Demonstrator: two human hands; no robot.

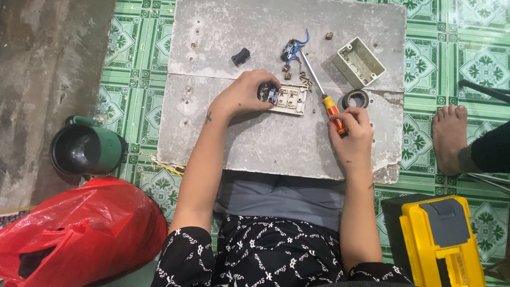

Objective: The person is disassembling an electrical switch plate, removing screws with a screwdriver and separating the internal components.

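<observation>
So the left hand (245, 94) is clamped on a white switch plate (289, 99) on the grey slab (255, 143). Right hand (351, 134) is fisted around a red-yellow screwdriver (325, 100), tip pointing far toward blue-wired parts (292, 51).

A grey slab bench (255, 143) on green patterned floor tiles (425, 69) carries a cream switch plate (289, 99), a beige box (359, 61), black tape roll (355, 99), small black part (240, 56) and loose screws (304, 78)

Bright, even daylight; soft short shadows fall toward six o'clock under the forearms; mild glare on the tiles (478, 32) at two o'clock; focus sharp throughout; slight wide-angle stretch at the edges.
</observation>
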